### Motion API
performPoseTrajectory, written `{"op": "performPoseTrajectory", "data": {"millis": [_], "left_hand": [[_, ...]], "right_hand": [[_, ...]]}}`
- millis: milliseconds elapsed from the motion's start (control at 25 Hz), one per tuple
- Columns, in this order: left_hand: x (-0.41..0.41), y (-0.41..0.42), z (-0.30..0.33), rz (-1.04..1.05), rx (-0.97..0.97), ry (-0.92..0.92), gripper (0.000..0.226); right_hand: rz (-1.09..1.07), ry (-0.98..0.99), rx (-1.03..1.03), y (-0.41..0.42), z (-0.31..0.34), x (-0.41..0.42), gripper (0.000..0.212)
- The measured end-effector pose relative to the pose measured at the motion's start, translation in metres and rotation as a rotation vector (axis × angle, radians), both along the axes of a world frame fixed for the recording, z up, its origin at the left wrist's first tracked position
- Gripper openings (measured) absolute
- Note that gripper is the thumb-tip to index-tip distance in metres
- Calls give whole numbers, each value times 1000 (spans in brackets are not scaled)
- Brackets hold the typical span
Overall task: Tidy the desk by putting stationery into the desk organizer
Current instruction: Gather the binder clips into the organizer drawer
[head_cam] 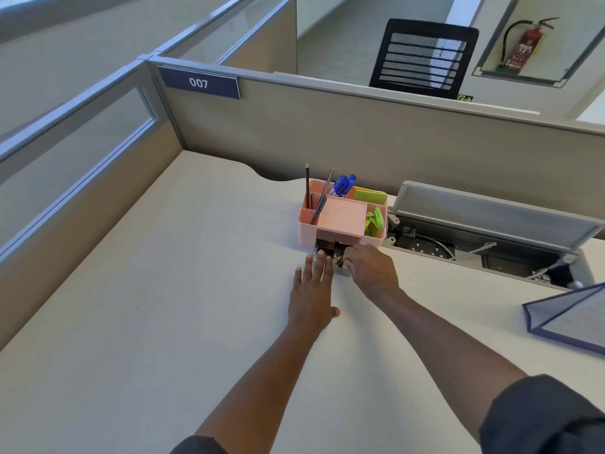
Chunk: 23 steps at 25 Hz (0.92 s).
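Pink plastic desk organizer (340, 221) sits on the beige desk (163, 322), near the back partition (327, 132), just left of the open cable tray (491, 244). Its small drawer (330, 253) is pulled out at the front, toward the person. Black binder clips (329, 249) with silver handles lie in the drawer.

Left hand (312, 290): flat, palm down, fingers straight and slightly spread, fingertips on the front of the drawer and over the clips. Holds nothing.

Right hand (370, 267): fingers curled at the drawer's right side, right by the clips. Looks like a pinch on a clip or the drawer edge; can't tell which, the fingertips are hidden behind the knuckles.

Organizer contents:
- back left compartment: two dark pencils (308, 185), one upright, one leaning right
- back middle: blue-capped pens (343, 185), tilted
- back right: green and yellow sticky notes (368, 194)
- right side compartment: green clips (376, 219)
- centre: pink tray, surface bare

Elsewhere: tray's lid (491, 208) propped open, cables visible inside. Blue-edged document folder (569, 319) at right edge of desk, well apart from the organizer. Sign "007" (199, 82) on the partition. Black mesh chair (425, 57) and red fire extinguisher (523, 44) beyond the partition.
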<state>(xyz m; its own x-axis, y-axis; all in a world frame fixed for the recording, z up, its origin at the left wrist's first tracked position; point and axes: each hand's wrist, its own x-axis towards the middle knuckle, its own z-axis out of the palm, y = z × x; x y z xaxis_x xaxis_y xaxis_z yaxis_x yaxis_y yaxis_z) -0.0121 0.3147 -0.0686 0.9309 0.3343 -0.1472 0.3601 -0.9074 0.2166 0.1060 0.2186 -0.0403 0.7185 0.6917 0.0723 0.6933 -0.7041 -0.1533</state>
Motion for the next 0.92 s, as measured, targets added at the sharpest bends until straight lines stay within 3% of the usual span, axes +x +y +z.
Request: {"op": "performPoseTrajectory", "data": {"millis": [240,400,480,560,680,920], "left_hand": [[-2,0,3,-7,26,26,112],[-4,-5,5,-37,60,-29,113],[-11,-11,6,-52,57,-115,102],[-21,-17,3,-93,43,-216,76],[-30,-21,-6,-121,-5,-222,51],[-15,-19,-11,-110,-32,-113,62]], "right_hand": [[41,-157,233,-12,17,-4,23],[-5,-191,285,-23,33,1,36],[-18,-133,244,-28,35,5,44],[-11,-68,131,-34,32,10,50],[1,13,-14,-40,21,15,56],[-4,53,-18,-45,19,18,61]]}}
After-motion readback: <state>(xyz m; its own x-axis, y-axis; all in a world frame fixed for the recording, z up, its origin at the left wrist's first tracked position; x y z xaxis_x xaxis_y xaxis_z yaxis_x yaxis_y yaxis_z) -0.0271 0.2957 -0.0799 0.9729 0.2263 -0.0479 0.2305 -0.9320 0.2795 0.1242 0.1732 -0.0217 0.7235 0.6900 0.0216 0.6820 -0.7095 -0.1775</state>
